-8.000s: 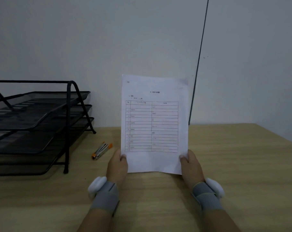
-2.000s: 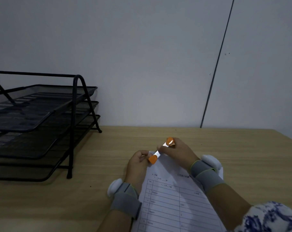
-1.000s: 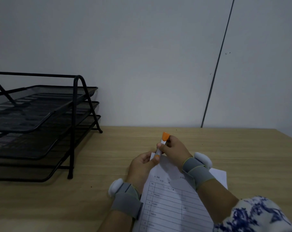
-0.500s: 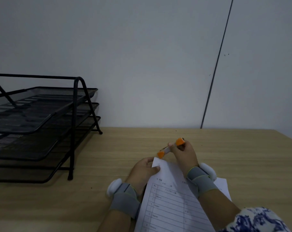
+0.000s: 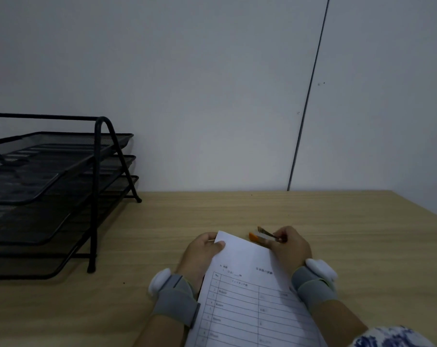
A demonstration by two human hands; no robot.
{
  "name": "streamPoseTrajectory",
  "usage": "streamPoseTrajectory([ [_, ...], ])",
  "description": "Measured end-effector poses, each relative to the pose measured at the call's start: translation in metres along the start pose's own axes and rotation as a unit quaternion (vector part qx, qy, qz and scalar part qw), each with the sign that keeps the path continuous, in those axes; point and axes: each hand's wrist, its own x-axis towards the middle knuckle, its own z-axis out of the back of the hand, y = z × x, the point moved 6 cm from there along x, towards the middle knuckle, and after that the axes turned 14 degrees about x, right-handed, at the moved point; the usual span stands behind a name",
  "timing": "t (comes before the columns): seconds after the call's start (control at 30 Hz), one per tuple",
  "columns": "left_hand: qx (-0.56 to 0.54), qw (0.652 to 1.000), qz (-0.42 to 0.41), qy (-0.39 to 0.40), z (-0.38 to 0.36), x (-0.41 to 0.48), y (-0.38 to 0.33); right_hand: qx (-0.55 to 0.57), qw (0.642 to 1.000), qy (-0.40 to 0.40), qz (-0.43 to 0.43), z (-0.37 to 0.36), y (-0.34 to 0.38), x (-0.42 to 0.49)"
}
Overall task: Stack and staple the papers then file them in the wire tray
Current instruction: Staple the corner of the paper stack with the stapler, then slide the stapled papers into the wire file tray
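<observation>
the papers (image 5: 247, 291) lie on the wooden table (image 5: 337, 221), printed table facing up, their far left corner pinched by the left hand (image 5: 202, 251), thumb on top. the right hand (image 5: 291, 249) sits at the far right edge of the papers, closed around a small stapler (image 5: 261, 237) with an orange tip pointing left, just past the paper's edge. the black wire tray (image 5: 57, 186), 3 tiers, stands far left, well apart from both hands. grey wristbands (image 5: 175, 300) wrap both wrists
</observation>
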Motion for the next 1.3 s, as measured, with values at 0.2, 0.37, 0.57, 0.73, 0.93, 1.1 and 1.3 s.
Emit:
streamPoseTrajectory([
  [0.2,-0.014,1.000,-0.007,-0.006,0.002,-0.005,0.000,-0.185,0.981,0.032,0.042,0.005,0.008,-0.013],
  [0.37,-0.056,0.998,-0.011,-0.012,0.013,-0.007,0.000,-0.150,0.988,-0.039,0.020,0.024,0.014,-0.030],
  [0.57,-0.136,0.987,-0.044,-0.070,0.045,-0.016,-0.003,0.050,0.996,-0.017,-0.079,0.034,0.016,-0.055],
  [0.73,-0.179,0.972,-0.046,-0.145,0.075,-0.024,0.003,0.039,0.986,0.110,-0.117,0.024,0.015,-0.072],
  [0.93,-0.132,0.983,-0.039,-0.120,0.067,-0.037,0.004,0.040,0.995,0.065,-0.063,0.033,0.017,-0.074],
  [1.1,0.058,0.997,-0.015,-0.045,0.045,-0.052,0.002,0.119,0.992,-0.019,-0.030,0.044,0.018,-0.074],
  [1.3,0.050,0.990,-0.034,-0.127,0.064,-0.057,-0.004,0.179,0.976,0.099,-0.073,0.026,0.017,-0.087],
])
